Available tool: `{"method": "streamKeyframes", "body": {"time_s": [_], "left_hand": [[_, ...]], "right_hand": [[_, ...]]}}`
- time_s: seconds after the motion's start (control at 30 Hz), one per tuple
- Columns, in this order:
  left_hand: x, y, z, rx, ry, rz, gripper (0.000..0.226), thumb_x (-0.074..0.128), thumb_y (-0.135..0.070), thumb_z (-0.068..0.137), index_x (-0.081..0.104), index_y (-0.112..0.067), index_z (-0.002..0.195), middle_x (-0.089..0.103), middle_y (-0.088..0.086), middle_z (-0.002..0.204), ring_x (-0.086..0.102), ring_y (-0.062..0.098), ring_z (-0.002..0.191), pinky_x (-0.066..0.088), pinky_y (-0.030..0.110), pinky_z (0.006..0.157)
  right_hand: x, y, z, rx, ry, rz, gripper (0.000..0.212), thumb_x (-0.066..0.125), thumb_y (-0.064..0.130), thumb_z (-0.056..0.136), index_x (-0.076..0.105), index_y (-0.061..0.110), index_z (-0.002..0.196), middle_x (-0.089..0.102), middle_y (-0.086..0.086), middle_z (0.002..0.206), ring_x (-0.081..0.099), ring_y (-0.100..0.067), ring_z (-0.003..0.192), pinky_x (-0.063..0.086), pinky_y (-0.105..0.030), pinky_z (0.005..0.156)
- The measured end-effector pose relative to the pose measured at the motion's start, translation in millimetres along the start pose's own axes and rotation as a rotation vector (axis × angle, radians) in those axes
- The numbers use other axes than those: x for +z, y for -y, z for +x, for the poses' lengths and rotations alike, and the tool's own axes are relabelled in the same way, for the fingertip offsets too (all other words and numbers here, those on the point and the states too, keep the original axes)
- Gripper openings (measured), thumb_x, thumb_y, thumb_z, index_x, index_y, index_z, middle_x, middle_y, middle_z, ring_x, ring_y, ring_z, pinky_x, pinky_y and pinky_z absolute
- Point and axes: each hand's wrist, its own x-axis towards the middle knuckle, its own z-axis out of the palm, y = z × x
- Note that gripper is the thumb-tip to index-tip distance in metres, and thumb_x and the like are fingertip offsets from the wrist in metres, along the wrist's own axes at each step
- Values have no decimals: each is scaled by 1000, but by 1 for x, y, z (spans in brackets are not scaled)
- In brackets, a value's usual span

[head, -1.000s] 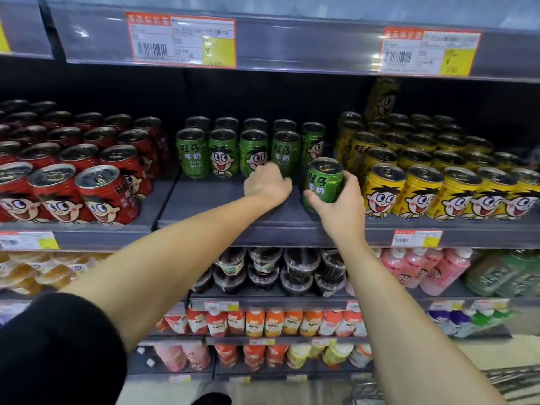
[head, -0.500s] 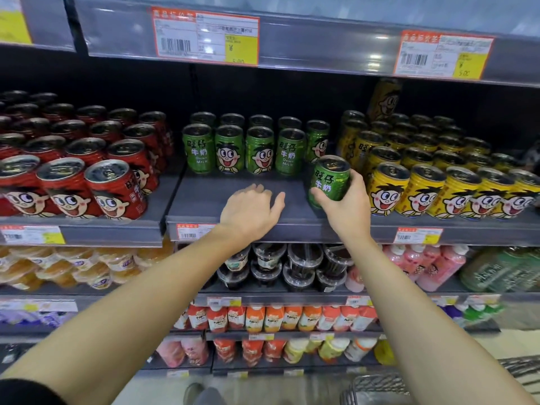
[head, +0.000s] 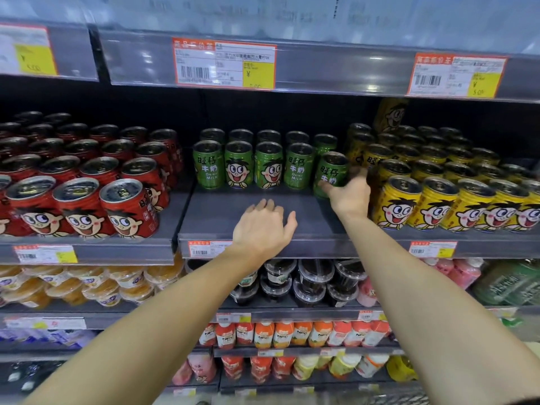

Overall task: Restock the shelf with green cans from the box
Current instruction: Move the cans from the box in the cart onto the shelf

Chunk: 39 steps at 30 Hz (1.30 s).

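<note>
One green can (head: 331,173) sits at the three o'clock end of the front row of green cans (head: 252,166) on the shelf (head: 222,211), pinched by the right hand (head: 349,194). Slide it level with that row, label outward, clear of the yellow cans (head: 438,200), then let go. The left hand (head: 261,229) lies flat, fingers relaxed, holding nothing.

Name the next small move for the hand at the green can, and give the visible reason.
Probably the right hand should nudge the green can back into line and let go. Its grip looks loosening, thumb on the label and fingers spread, and the can stands on the shelf at the right end of the front green row, slightly ahead of it. The left hand rests flat, empty.
</note>
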Motion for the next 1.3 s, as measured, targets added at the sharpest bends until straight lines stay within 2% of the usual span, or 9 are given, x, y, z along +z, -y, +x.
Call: {"method": "streamKeyframes", "body": {"time_s": [0.17, 0.3, 0.43, 0.63, 0.83, 0.97, 1.07, 1.2, 1.3], "left_hand": [[-2, -1, 0, -8, 8, 19, 49, 30, -42, 98, 64, -9, 105, 62, 8, 107, 54, 26, 106, 39, 38, 91], [-3, -1, 1, -11, 20, 19, 47, 30, -41, 98, 63, -8, 107, 62, 9, 108, 53, 26, 107, 39, 39, 93], [-2, -1, 1, -9, 18, 13, 46, 31, -40, 98, 61, -8, 109, 62, 9, 110, 53, 27, 109, 39, 39, 94], [-1, -1, 1, -9, 12, 10, 47, 29, -41, 99, 60, -9, 112, 62, 9, 115, 52, 26, 114, 37, 38, 98], [-2, -1, 0, -19, 10, 0, 44, 30, -41, 99, 60, -10, 107, 63, 8, 111, 53, 25, 112, 38, 38, 95], [-4, 0, 0, -19, 15, 10, 44, 29, -42, 99, 60, -11, 101, 63, 6, 103, 54, 25, 106, 39, 39, 87], [-5, -1, 0, -14, 18, 17, 44, 28, -42, 100, 60, -12, 98, 63, 5, 100, 55, 25, 103, 40, 39, 84], [-6, 0, -1, -4, -6, 23, 44, 27, -44, 100, 59, -14, 93, 64, 4, 95, 58, 25, 96, 41, 38, 78], [-6, 1, -2, -18, -19, 33, 45, 28, -45, 101, 59, -14, 92, 65, 6, 97, 60, 27, 96, 41, 38, 77]], "right_hand": [[13, 4, 19, 19, 40, 29, 66, 83, 23, 75, 47, 7, 128, 63, -16, 124, 60, -33, 115, 49, -40, 96], [19, 0, 27, 11, 70, 67, 65, 81, 22, 78, 47, 10, 132, 62, -12, 128, 58, -29, 119, 46, -33, 97], [22, -4, 33, 12, 86, 100, 65, 81, 21, 78, 47, 10, 132, 62, -9, 127, 59, -26, 117, 44, -27, 91], [24, -3, 46, 65, 132, 71, 72, 82, 21, 76, 45, 13, 138, 58, -10, 133, 52, -29, 125, 44, -42, 104], [22, 2, 31, 32, 182, 33, 66, 75, 18, 84, 43, 12, 141, 57, -12, 136, 53, -31, 125, 44, -37, 104], [13, 6, 1, 97, 103, -60, 54, 66, 26, 89, 47, 3, 134, 58, -21, 131, 53, -38, 121, 44, -38, 96], [5, 4, -25, 17, 184, -146, 37, 53, 31, 96, 55, 4, 122, 61, -20, 124, 55, -40, 115, 47, -41, 95], [-8, 5, -56, -243, 288, -249, 38, 39, 37, 102, 62, 7, 108, 65, -19, 113, 58, -39, 107, 48, -43, 88], [-9, 0, -77, -428, 345, -491, 43, 32, 39, 103, 61, 10, 117, 64, -13, 121, 55, -33, 116, 39, -43, 98]]}}
